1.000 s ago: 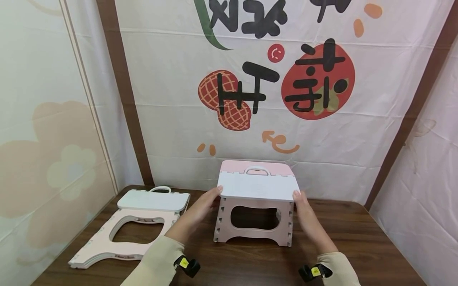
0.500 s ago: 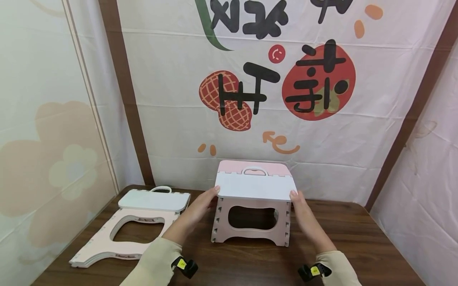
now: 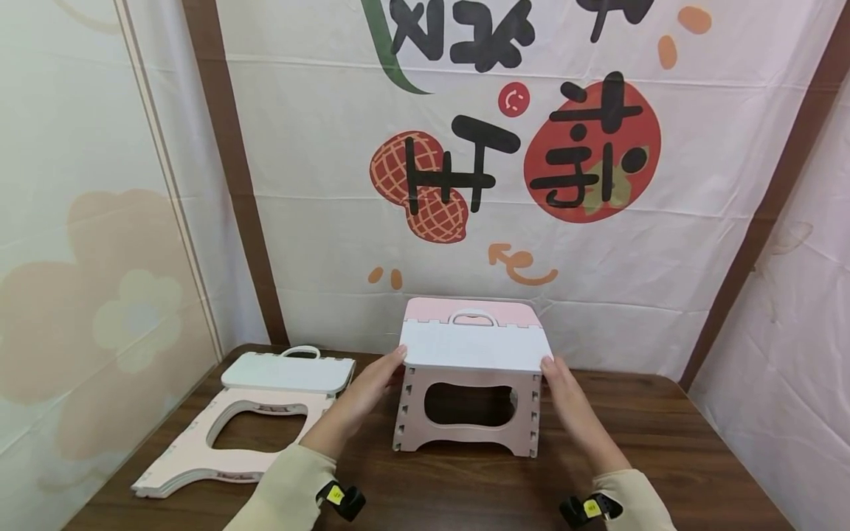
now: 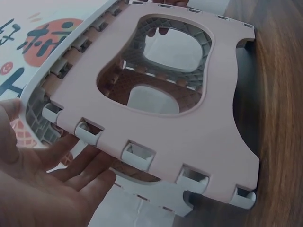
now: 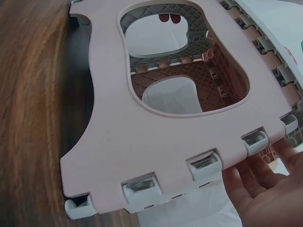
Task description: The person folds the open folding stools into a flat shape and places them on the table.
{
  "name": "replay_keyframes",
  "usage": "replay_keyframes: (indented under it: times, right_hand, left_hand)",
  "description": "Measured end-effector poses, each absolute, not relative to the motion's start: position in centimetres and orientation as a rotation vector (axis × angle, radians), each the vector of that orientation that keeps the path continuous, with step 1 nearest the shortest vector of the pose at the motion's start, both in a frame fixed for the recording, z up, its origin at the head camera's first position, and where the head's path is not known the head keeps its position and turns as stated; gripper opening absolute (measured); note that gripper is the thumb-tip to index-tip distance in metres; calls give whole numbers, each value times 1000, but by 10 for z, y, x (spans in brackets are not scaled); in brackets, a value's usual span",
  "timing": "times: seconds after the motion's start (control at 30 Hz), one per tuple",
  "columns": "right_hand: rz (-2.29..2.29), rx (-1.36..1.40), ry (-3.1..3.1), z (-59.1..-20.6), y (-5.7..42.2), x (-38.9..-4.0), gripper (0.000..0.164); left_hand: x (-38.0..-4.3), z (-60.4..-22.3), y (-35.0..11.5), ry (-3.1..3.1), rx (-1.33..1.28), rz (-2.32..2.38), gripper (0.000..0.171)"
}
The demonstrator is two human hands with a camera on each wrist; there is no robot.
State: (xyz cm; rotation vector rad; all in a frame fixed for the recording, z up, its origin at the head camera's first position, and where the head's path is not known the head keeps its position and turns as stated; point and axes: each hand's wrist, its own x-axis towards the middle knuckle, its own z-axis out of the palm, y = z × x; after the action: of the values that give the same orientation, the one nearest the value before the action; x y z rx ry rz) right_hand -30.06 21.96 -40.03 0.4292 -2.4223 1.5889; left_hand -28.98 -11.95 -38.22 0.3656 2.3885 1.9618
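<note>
A folding step stool point(image 3: 474, 346), pink with a white front top panel and a carry handle, stands unfolded on the dark wooden table. My left hand point(image 3: 372, 377) holds its left side, thumb at the top's edge. On the opposite side, my right hand point(image 3: 566, 391) holds the right edge of the top in the same way. In the left wrist view, the left fingers point(image 4: 97, 177) reach beneath the top along the hinged side. The right wrist view shows the right fingers point(image 5: 255, 177) under the top's edge too. Fingertips also show through the oval leg opening.
A second folding stool point(image 3: 285, 372) lies folded flat on the table's left side, its white handle at the back, close to my left forearm. A printed white cloth point(image 3: 319, 221) hangs right behind the table point(image 3: 664, 457).
The unfolded stool has shifted slightly left with both hands on it, then stayed nearly still. The folded stool keeps its place.
</note>
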Motion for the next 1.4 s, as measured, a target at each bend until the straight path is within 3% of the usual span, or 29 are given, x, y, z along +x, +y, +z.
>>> replay_keyframes:
  times: [0.5,0.97,1.4]
  right_hand:
    - [1440,384,-2609,-420,235,-294,45]
    - [1419,448,-2725,-445,241,-301,52]
    - [1334,475,-2742,-453,231,-304,63]
  left_hand:
    - [-286,-398,-133,2587,361,1514,86]
    - [-293,-424,-128,2817,588,1224,75]
    - [-294,-434,-124,2903,579,1187,77]
